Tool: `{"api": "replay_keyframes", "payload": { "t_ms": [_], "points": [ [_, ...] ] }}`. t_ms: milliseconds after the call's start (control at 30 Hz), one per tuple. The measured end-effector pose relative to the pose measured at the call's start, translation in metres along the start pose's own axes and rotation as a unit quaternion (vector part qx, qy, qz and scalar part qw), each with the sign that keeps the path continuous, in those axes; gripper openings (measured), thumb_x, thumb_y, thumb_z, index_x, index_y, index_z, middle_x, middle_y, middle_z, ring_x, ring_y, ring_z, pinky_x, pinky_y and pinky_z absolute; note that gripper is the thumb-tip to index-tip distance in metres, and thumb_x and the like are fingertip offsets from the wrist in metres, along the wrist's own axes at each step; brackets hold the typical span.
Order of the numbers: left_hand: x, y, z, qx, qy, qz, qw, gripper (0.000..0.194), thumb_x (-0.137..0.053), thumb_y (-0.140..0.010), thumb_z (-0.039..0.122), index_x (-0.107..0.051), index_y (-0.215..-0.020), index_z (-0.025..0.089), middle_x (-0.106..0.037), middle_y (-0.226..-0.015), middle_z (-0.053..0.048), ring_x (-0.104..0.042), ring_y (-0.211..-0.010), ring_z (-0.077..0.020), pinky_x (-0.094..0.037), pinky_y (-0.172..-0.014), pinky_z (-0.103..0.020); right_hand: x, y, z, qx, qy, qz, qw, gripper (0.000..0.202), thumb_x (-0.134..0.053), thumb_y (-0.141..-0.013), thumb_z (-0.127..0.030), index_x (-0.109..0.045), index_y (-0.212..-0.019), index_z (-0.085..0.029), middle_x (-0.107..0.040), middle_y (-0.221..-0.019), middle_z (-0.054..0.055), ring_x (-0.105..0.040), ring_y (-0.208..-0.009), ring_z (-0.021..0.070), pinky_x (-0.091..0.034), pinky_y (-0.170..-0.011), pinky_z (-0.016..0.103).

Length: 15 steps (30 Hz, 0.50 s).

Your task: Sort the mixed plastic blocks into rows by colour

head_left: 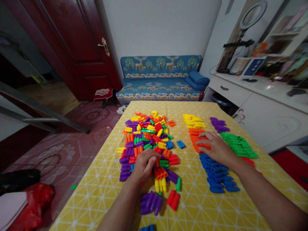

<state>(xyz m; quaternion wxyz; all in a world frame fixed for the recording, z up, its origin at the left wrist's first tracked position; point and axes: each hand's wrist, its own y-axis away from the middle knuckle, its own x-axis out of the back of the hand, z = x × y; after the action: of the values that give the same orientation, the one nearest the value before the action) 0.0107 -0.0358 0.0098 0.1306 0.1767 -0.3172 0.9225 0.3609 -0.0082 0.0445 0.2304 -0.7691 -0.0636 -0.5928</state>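
A mixed pile of colourful plastic tubes (144,141) covers the left half of the table. My left hand (144,163) rests on the pile's near part, fingers bent over the pieces; what they hold, if anything, is hidden. On the right, pieces lie grouped by colour: yellow tubes (193,122), orange tubes (196,132), blue tubes (214,171), purple tubes (219,124) and green tubes (238,145). Red tubes (247,161) are partly covered by my right forearm. My right hand (211,146) lies over the orange group, its fingers spread and touching orange pieces.
The yellow patterned tablecloth (187,211) bears everything. Purple tubes (151,202) and a red pair (173,199) lie near the front. Beyond the table are a blue sofa (158,83) and a red door (79,38); a white cabinet (276,112) stands at the right.
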Motion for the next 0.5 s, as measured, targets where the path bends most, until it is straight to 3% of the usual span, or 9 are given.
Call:
{"api": "replay_keyframes", "payload": {
  "t_ms": [200, 500],
  "points": [
    [0.0, 0.0, 0.0, 0.006, -0.005, 0.0, 1.0, 0.04, -0.038, -0.099, 0.035, -0.072, -0.091, 0.015, -0.073, -0.083, -0.01, -0.065, -0.084, -0.0214, -0.048, -0.08, -0.036, -0.007, -0.003, -0.03, -0.006, 0.087, -0.023, 0.996, 0.024, -0.055, -0.089, -0.032, -0.077, -0.091, -0.027, -0.042, -0.149, 0.005, -0.025, -0.143, 0.0356, -0.023, -0.113, 0.061],
    [-0.001, 0.0, 0.0, 0.01, -0.012, 0.0, 1.0, 0.037, -0.04, -0.099, 0.032, -0.072, -0.09, 0.015, -0.073, -0.083, -0.009, -0.065, -0.084, -0.0204, -0.048, -0.08, -0.034, -0.012, -0.006, -0.034, -0.031, 0.123, -0.048, 0.991, 0.028, -0.053, -0.089, -0.034, -0.076, -0.084, -0.02, -0.044, -0.149, 0.01, -0.024, -0.144, 0.0376, -0.018, -0.113, 0.064]
  ]
}}
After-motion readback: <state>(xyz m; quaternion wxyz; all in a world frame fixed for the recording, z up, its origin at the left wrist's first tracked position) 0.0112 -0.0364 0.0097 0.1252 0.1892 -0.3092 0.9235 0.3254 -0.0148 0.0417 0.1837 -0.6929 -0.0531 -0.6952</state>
